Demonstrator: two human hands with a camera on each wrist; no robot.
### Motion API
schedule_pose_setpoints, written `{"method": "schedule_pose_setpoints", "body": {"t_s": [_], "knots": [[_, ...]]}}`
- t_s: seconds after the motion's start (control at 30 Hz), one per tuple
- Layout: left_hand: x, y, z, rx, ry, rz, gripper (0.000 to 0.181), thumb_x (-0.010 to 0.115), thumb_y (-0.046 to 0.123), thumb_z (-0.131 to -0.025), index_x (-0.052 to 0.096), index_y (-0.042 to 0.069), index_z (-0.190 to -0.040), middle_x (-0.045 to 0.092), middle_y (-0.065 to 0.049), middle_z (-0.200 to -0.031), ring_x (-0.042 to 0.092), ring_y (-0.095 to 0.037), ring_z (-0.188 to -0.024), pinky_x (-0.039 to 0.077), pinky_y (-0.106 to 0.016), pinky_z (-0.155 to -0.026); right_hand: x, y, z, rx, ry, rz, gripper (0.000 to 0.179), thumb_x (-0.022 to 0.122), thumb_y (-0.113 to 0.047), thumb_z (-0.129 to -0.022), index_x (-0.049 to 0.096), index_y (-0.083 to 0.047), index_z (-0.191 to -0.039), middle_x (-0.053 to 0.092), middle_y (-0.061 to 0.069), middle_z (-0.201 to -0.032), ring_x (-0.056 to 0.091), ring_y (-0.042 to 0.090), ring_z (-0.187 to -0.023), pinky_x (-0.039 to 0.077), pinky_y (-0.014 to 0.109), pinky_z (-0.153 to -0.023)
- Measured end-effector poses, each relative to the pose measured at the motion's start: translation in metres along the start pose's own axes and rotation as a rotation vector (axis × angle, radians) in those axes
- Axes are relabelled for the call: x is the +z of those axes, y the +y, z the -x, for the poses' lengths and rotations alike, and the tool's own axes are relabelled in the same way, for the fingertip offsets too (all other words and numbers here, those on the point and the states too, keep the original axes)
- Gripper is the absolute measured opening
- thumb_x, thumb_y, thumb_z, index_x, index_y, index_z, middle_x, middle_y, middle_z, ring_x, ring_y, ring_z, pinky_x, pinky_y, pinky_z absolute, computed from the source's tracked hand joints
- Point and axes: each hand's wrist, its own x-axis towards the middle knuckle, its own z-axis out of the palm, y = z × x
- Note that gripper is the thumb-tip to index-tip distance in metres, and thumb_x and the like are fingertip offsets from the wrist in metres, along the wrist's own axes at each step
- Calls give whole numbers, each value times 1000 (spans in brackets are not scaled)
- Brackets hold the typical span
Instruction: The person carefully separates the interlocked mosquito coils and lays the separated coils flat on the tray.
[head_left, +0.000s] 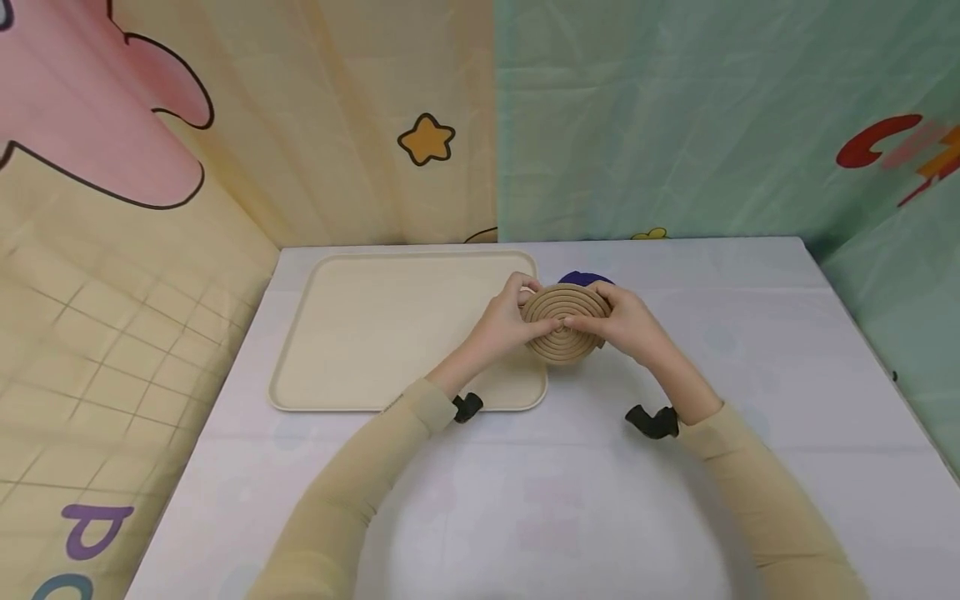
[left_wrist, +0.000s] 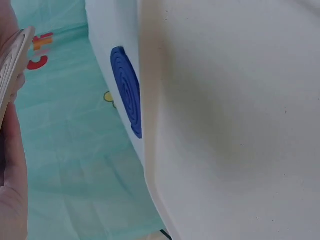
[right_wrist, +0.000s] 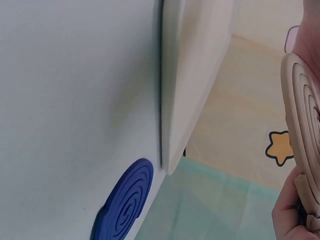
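Observation:
Both hands hold up a round tan disc (head_left: 564,350) made of a flat spiral coil, its face turned toward the head camera. My left hand (head_left: 510,315) pinches its left side and my right hand (head_left: 628,323) its right side, thumbs meeting near the centre. In the right wrist view the coiled disc (right_wrist: 301,115) shows nearly edge-on, with a loose end at its lower rim. A dark blue spiral disc (right_wrist: 126,202) lies flat on the table behind the hands, mostly hidden by the tan one in the head view.
A cream rectangular tray (head_left: 375,333) lies on the left of the white table (head_left: 510,492), its right edge under the left hand and tan disc. The blue disc is just past the tray's right rim. Printed curtains (head_left: 645,125) stand along the table's back and sides.

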Motion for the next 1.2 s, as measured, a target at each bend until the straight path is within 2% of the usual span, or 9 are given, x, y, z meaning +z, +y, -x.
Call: {"method": "schedule_pose_setpoints", "body": {"t_s": [0.1, 0.2, 0.4, 0.57, 0.77, 0.87, 1.0, 1.1, 1.2], "knots": [[-6, 0, 7, 22, 66, 87, 51, 75, 17, -87, 42, 10, -125, 71, -13, -115, 70, -19, -90, 56, -25, -75, 6, -7, 1, -7, 6, -75, 43, 75, -31, -88, 59, -5, -118, 64, 12, -93, 60, 17, -70, 57, 34, -63], [-12, -1, 15, 29, 130, 155, 51, 76, 17, -86, 44, 11, -125, 72, -13, -109, 69, -16, -82, 55, -23, -69, 15, -11, 0, 5, 0, -164, 43, 74, -31, -89, 61, -5, -121, 67, 12, -95, 65, 16, -73, 59, 38, -68], [-16, -11, 29, -10, 226, 241, 51, 80, 19, -83, 51, 10, -125, 70, -12, -114, 69, -19, -94, 58, -26, -78, 36, -20, -1, 2, 71, -347, 43, 74, -22, -89, 61, 3, -122, 67, -2, -87, 63, 9, -73, 57, 26, -65], [-9, -21, 39, 10, 285, 289, 45, 79, 22, -85, 61, 9, -124, 70, -10, -113, 68, -17, -97, 58, -27, -81, 52, -29, 2, -13, 152, -531, 38, 72, -15, -90, 60, 5, -121, 65, -10, -80, 58, 6, -69, 50, 21, -62], [-9, -19, 43, 13, 388, 371, 39, 78, 24, -85, 68, 7, -119, 73, -11, -108, 70, -15, -93, 58, -28, -81, 71, -32, -1, -26, 95, -724, 34, 63, -9, -95, 53, 2, -126, 69, -11, -90, 65, 4, -84, 54, 20, -76], [-8, -20, 44, 4, 410, 395, 38, 78, 26, -86, 68, 7, -118, 74, -11, -107, 70, -15, -92, 58, -28, -81, 77, -30, 0, -9, 65, -719, 33, 60, -9, -97, 53, 2, -127, 70, -13, -92, 65, 3, -89, 53, 19, -82], [-9, -22, 44, 21, 457, 371, 36, 77, 26, -86, 69, 6, -115, 74, -12, -104, 70, -14, -89, 58, -26, -78, 80, -28, 0, -5, 48, -639, 38, 58, -15, -99, 52, 3, -132, 69, -15, -95, 64, 2, -92, 51, 19, -87], [-11, -24, 45, 24, 491, 347, 37, 78, 26, -85, 68, 5, -114, 74, -12, -103, 70, -16, -88, 58, -27, -77, 81, -27, -2, -28, 92, -595, 37, 58, -17, -100, 53, 2, -130, 66, -13, -96, 63, 3, -92, 52, 20, -87], [-14, -26, 46, 2, 488, 344, 40, 79, 26, -84, 68, 6, -117, 74, -12, -104, 71, -18, -90, 59, -28, -79, 80, -27, -3, -49, 188, -592, 29, 60, -13, -99, 55, 2, -123, 64, -10, -93, 63, 3, -88, 55, 20, -81]]}}
